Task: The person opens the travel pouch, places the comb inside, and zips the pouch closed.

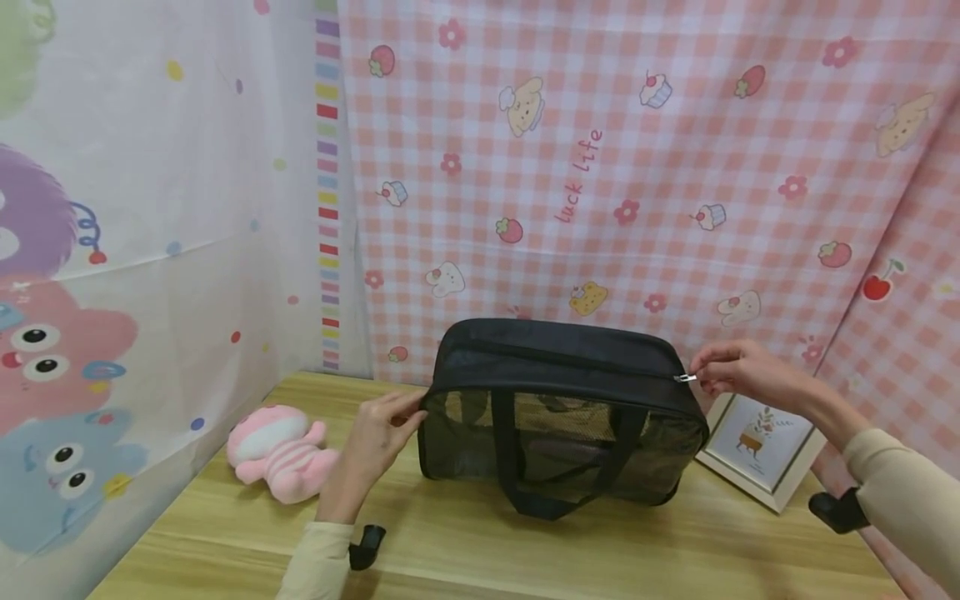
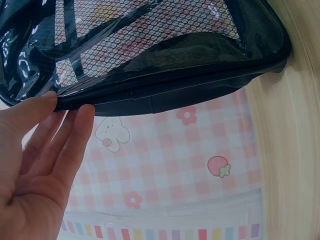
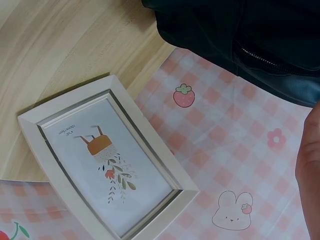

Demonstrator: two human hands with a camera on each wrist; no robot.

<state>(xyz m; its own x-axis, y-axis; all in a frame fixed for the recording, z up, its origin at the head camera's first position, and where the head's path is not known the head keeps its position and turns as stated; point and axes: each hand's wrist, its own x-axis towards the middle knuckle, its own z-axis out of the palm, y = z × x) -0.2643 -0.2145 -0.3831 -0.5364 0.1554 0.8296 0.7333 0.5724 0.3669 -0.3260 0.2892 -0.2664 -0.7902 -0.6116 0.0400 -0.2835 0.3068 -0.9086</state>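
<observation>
A black bag (image 1: 555,358) with see-through mesh sides stands upright on the wooden table, its strap handle (image 1: 510,458) hanging down the front. Its top zipper runs along to a silver zipper pull (image 1: 685,378) at the right end. My right hand (image 1: 738,373) pinches that pull between thumb and fingers. At the bag's upper left corner, my left hand (image 1: 382,429) pinches the edge; in the left wrist view the thumb and fingertips grip the black piping (image 2: 75,101). Only a sliver of the right hand (image 3: 309,170) shows in the right wrist view.
To the left of the bag lies a pink plush toy (image 1: 281,454) with a striped body. Behind the right forearm stands a white picture frame (image 1: 757,442) with a plant print. A pink checked curtain (image 1: 600,167) hangs close behind the table (image 1: 450,550).
</observation>
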